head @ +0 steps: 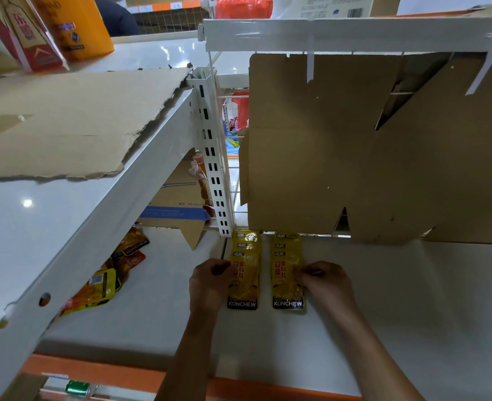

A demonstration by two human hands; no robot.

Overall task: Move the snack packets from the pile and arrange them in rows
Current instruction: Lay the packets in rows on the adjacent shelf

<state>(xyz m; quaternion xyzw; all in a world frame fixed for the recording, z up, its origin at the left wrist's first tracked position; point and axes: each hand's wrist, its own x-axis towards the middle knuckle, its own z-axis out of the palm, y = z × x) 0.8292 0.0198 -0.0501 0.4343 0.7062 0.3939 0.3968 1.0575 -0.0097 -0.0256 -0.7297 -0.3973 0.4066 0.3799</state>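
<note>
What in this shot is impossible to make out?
Head view:
- How many packets are in the pile: the upper shelf covers much of it.
- How many packets lie in each yellow row: they overlap.
- Whether the left hand and right hand pinch the packets or just press them: the fingertips are too small.
- What lies behind the cardboard sheet.

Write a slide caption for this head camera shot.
Both hands, left hand and right hand, straighten two yellow packet rows on a white shelf.

The upper shelf point(100, 215) hides most of the pile of snack packets point(106, 276).
</note>
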